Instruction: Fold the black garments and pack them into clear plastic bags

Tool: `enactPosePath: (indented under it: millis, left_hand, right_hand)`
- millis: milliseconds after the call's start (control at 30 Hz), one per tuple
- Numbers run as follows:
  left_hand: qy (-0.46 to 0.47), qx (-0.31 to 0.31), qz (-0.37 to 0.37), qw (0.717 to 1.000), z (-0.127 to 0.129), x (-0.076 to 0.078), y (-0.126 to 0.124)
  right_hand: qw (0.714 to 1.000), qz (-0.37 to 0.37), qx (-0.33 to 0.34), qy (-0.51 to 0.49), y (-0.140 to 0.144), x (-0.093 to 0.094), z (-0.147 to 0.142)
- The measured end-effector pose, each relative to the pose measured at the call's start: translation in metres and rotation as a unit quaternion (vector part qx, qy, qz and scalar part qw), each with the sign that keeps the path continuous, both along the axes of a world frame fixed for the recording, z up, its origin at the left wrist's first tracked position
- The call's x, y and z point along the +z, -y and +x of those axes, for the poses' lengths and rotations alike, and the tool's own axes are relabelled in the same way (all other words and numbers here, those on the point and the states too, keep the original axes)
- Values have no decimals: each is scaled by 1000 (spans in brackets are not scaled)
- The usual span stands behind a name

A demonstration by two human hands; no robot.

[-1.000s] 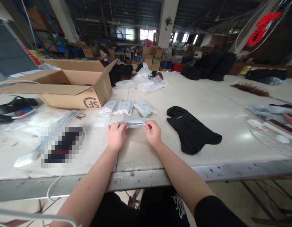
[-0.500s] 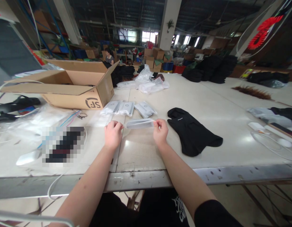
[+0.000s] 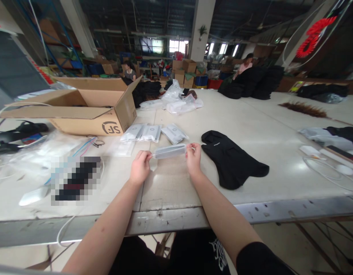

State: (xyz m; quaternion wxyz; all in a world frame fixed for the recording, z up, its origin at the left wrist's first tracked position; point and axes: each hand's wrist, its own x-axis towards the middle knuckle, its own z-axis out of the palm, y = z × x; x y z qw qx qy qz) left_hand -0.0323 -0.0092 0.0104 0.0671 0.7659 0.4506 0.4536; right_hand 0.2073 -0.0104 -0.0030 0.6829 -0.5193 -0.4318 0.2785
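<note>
Left hand: the left hand [image 3: 140, 167] pinched one end of a clear plastic bag [image 3: 169, 151], thumb and fingers closed on its edge, so the bag stayed taut.
Right hand: the right hand [image 3: 193, 158] gripped the opposite end the same way, and the two hands stretched the mouth of the bag between them.
Bag position: the bag was lifted just above the table [image 3: 176, 191], in front of the person, its body hanging down toward the surface; whether its mouth was open or sealed was hard to tell, since the plastic was see-through.
Black garment: a black knitted piece [image 3: 230, 160] lay flat on the table, just to the right of the right hand, within easy reach.
White packets: several flat white packets [image 3: 153, 132] lay in a loose row just beyond the bag.
Cardboard box: an open cardboard box [image 3: 87, 109] stood on its side at the far left, flaps toward the person.
Loose plastic: crumpled clear plastic [image 3: 50, 147] lay left of the hands.
</note>
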Motion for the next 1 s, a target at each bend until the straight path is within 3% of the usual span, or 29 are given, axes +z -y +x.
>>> enactPosePath:
  millis: [100,267,467,600,667,767,833,933,1000]
  left_hand:
    - [12,8,7,1000,-1,0,-1]
    - [17,8,-12,1000,-1,-2,-3]
    - [43,-71,-50,995,5,5,7]
    - [33,-189,-150,970,9,10,17]
    - [64,-155,-151,974,10,9,17]
    - [151,-13,-135,979,12,8,9]
    - [204,-37,-236,950,13,9,6]
    - [250,-215,-443,834,15,16,11]
    - [269,-277,-507,770,17,20,17]
  right_hand:
    - [991,-77,0,-109,-4,1,-4]
    - [942,-221,77,-241,-7,3,-4]
    - [925,-199,150,-287,-3,6,-4]
    - [934,-191,189,-236,-1,5,-6]
    - [938,-170,202,-226,0,5,-8]
    - [936,-117,243,-226,3,7,-9]
    - [927,-91,286,-224,6,11,-10]
    - [920,-65,310,-229,11,16,-12]
    - [922,-60,303,-235,12,17,-15]
